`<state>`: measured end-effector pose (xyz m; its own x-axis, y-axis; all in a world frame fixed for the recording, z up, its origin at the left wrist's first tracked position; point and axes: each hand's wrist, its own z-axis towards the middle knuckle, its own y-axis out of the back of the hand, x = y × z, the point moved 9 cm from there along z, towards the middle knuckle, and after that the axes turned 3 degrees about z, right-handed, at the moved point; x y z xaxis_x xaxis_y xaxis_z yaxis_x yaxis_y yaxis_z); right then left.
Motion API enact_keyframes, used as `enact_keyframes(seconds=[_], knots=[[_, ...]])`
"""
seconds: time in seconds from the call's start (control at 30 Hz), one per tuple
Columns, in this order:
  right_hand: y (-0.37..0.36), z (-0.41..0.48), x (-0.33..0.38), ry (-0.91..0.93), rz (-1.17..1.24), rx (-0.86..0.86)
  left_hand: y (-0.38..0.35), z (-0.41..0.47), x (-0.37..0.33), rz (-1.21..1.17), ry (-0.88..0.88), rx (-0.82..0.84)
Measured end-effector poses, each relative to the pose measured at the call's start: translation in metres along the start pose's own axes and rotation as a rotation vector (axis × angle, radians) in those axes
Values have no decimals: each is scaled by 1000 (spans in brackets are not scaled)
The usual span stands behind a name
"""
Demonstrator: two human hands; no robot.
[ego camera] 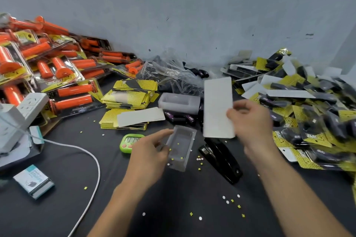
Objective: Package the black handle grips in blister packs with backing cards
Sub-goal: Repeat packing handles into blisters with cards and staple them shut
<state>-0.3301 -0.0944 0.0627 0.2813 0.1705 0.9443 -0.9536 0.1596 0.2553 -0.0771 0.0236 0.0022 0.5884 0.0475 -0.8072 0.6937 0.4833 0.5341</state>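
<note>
The work is in the middle of a long run. At the right, a large pile of finished packs (pixel 308 113), with black grips inside and yellow-and-black cards, lies near the wall, so many units seem already done.

The present unit is only at its beginning. The left hand (pixel 150 154) grips 1 empty clear blister shell (pixel 181 150) by its left side. The fingers are curled on it and the index finger is stretched along its upper edge. There is no grip inside the shell, because the dark table (pixel 173 198) shows through it. The right hand (pixel 250 121) pinches 1 backing card (pixel 217 107) at its right edge and holds it upright above the table, with the white side toward the camera. The card is near the shell but, as far as I can see, does not touch it. This hand is blurred, so I cannot tell more about its fingers.

In my judgement, 3 steps are left for this unit:
1. Put the grips in the shell.
2. Join the card to the shell.
3. Fasten them, probably with the black stapler (pixel 221 159) that lies on the table just below the card.

Much material also waits behind the shell:
- loose black handle grips (pixel 173 116)
- more grips in a clear plastic bag (pixel 173 77)
- a stack of empty shells (pixel 179 102)
- stacks of printed cards (pixel 131 94)

So I think many packs are still to be made.
</note>
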Motion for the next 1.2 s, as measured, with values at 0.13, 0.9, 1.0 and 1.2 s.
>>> enact_keyframes(seconds=[0.13,0.9,1.0,1.2], knots=[[42,53,-2,65,-503,49,-21,15,20,377,104,89],[-113,44,-40,542,-1086,588,-47,31,38,240,246,-67],[-86,57,-15,330,-516,404,-48,32,40,246,255,-48],[-105,37,2,-115,246,607,-47,32,37,237,237,-53]])
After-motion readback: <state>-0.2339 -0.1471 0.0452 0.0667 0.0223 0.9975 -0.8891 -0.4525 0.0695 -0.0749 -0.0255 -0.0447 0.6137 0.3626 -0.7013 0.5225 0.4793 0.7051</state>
